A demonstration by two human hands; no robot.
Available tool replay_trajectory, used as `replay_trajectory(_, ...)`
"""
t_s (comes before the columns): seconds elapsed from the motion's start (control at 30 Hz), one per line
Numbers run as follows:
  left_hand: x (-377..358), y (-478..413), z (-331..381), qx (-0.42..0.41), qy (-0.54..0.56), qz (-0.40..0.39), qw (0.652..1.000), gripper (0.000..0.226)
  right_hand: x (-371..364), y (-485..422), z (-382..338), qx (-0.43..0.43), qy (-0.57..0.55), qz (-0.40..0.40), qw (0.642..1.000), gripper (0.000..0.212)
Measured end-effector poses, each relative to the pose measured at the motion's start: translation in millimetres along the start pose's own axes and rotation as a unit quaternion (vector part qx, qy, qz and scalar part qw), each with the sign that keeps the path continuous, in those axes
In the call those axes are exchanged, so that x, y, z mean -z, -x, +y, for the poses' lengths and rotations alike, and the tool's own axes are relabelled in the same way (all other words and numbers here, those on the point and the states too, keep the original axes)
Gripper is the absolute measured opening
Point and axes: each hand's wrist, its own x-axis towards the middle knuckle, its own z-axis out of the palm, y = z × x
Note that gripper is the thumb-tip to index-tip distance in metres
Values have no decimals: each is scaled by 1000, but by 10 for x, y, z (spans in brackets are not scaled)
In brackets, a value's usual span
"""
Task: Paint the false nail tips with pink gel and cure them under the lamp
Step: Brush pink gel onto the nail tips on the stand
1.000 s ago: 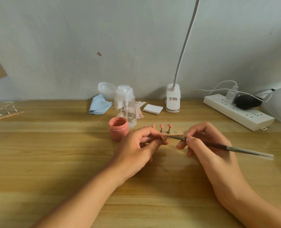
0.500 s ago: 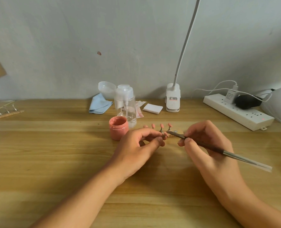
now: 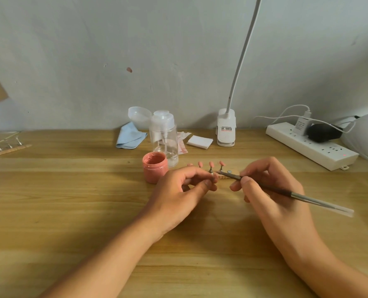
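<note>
The jar of gel (image 3: pixel 155 167) was salmon pink, as were the nail tips (image 3: pixel 211 164). The table (image 3: pixel 71 201) showed streaky tan wood grain — the cloth (image 3: pixel 129 136) pale blue, the lamp (image 3: pixel 226 130) and power strip (image 3: pixel 307 145) white, one plug (image 3: pixel 320 132) black, the brush (image 3: pixel 303 196) dark, then silver.

You have soft, even, fairly bright light with no hard glare on the pale striped wooden tabletop (image 3: pixel 60 211). Your left hand (image 3: pixel 178 190) and right hand (image 3: pixel 271 190) throw only faint, blurred shadows beneath and between them. The wide lens bows the table's far edge and smears the corners. The clear end of the slim metal-handled brush (image 3: pixel 307 200) blurs, and the tiny metal nail stand (image 3: pixel 211 171) at your left fingertips looks soft.
</note>
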Motion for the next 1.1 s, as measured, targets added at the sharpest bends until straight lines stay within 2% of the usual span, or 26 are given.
replay_trajectory(0.53, 1, 14, 18, -1, 22, -9, 1000, 10, -5, 17, -32, -7, -32, -8, 999, 16)
replay_trajectory(1.1, 6, 14, 12, -6, 36, -16, 999, 9, 4, 26, -28, 24, -38, -4, 999, 8)
